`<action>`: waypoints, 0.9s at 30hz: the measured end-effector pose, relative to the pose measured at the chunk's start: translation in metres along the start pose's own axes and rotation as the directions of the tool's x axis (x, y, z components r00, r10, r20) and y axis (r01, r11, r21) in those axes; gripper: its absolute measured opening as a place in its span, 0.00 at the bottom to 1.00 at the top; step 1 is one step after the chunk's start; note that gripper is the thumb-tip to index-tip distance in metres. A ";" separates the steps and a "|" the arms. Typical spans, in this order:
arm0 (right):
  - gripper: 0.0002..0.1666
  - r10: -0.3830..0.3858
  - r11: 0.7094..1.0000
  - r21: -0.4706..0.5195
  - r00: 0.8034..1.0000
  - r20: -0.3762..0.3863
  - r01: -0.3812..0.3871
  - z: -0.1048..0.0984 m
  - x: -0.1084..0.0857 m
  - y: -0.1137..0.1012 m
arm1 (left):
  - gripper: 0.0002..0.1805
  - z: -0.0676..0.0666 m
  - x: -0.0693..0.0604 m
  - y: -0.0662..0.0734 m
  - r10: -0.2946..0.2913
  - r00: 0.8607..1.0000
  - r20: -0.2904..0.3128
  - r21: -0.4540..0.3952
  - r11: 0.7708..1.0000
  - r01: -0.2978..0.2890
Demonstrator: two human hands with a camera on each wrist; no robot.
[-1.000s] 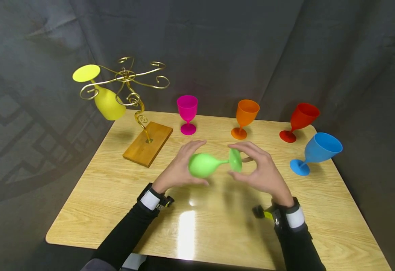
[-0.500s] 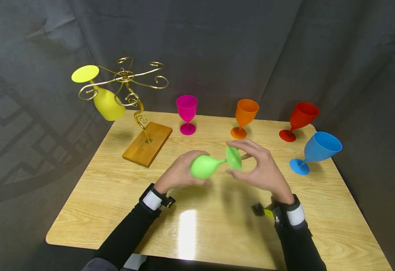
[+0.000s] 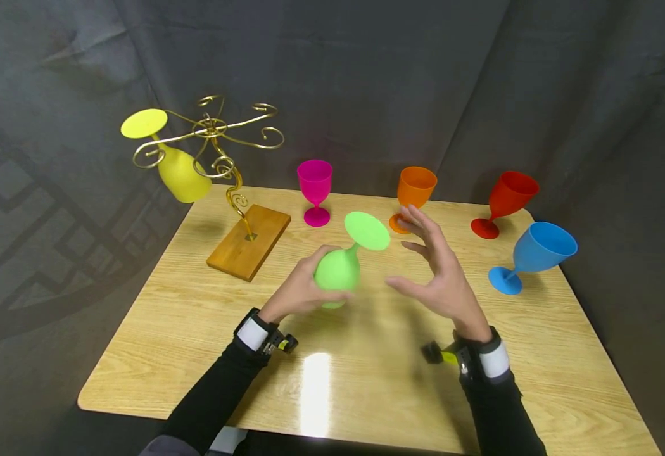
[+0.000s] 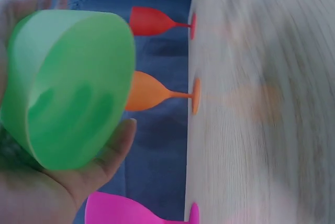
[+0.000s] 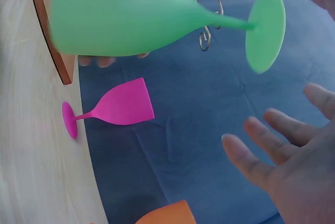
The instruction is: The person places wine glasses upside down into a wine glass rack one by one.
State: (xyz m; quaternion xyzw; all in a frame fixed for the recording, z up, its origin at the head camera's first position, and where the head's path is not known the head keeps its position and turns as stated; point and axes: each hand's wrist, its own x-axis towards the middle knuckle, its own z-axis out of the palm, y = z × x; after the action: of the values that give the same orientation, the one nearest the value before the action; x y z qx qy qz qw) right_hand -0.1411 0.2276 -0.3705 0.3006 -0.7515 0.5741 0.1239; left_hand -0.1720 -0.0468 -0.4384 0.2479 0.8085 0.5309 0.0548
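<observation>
A green plastic goblet [image 3: 338, 273] is held upside down above the table by my left hand [image 3: 301, 288], whose fingers and thumb curl round its bowl. Its round foot [image 3: 368, 230] tips up and to the right. In the left wrist view the goblet's open mouth [image 4: 84, 93] faces the camera, with finger shadows showing through the wall. My right hand [image 3: 437, 278] stands apart, to the right of the goblet, fingers spread and holding nothing. The right wrist view shows the gap between the goblet's foot [image 5: 266, 31] and my right fingers [image 5: 251, 161].
A gold scrolled-wire rack [image 3: 213, 130] on a wooden base [image 3: 249, 242] stands at the left, a yellow goblet [image 3: 184, 174] hanging inverted from one arm. Magenta [image 3: 315, 183], orange [image 3: 417, 187], red [image 3: 512, 193] and blue goblets [image 3: 543, 247] stand upright along the table's back and right.
The green goblet has turned from lying sideways to foot-up in my left hand. My right hand has let go of its foot and its fingers have spread.
</observation>
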 end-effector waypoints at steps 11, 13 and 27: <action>0.77 0.076 0.990 0.115 0.997 0.014 -0.077 0.012 -0.006 0.019 | 0.43 -0.003 0.001 0.007 -0.126 0.989 -0.081 -0.236 0.966 0.104; 0.77 0.096 0.988 0.121 0.995 0.022 -0.098 0.018 -0.008 0.022 | 0.43 -0.002 0.001 0.008 -0.110 0.990 -0.091 -0.267 0.960 0.082; 0.80 0.214 0.975 0.046 0.972 0.096 -0.219 0.072 -0.010 0.027 | 0.53 0.007 0.002 0.017 -0.025 0.999 -0.039 -0.386 0.922 0.008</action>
State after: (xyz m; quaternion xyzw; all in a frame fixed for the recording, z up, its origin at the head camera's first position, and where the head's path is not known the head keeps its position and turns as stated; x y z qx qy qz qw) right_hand -0.1380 0.1674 -0.4191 0.2459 -0.7683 0.5907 0.0181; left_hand -0.1659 -0.0351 -0.4261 0.2141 0.6913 0.6843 0.0896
